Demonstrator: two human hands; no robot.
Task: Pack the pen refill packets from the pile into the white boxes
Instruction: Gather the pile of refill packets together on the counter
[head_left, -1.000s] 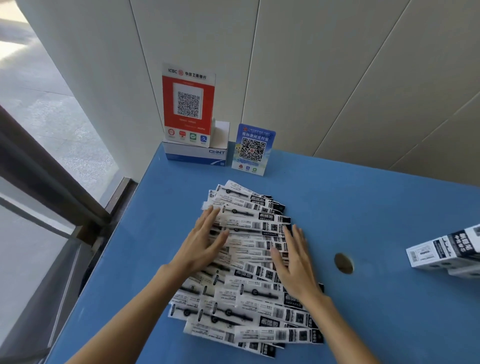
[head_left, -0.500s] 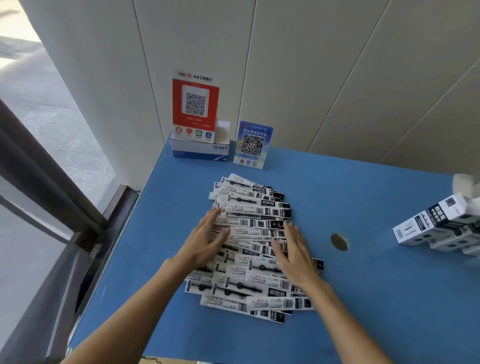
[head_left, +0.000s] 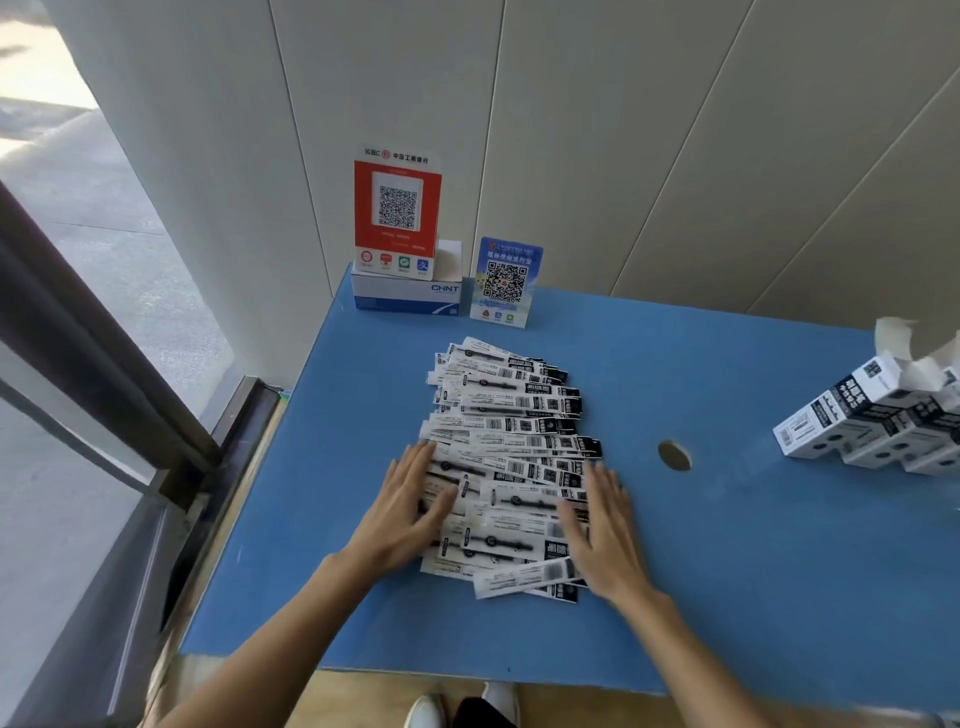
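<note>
A long pile of black-and-white pen refill packets (head_left: 511, 447) lies spread on the middle of the blue table (head_left: 727, 571). My left hand (head_left: 402, 512) lies flat against the pile's left side near its front end, fingers straight. My right hand (head_left: 605, 535) lies flat against the pile's right side, fingers straight, partly over the nearest packets. Neither hand holds a packet. Several white boxes (head_left: 872, 421) with black labels lie at the table's right edge, one with an open flap.
A red QR sign (head_left: 397, 208) stands on a white-and-blue box (head_left: 405, 296) at the back wall, with a blue QR sign (head_left: 506, 280) beside it. A round hole (head_left: 674, 455) is in the tabletop right of the pile. A window frame runs along the left.
Both hands have slid toward me along the pile's sides, squeezing its near end narrower. The camera has pulled back, bringing more of the boxes into view.
</note>
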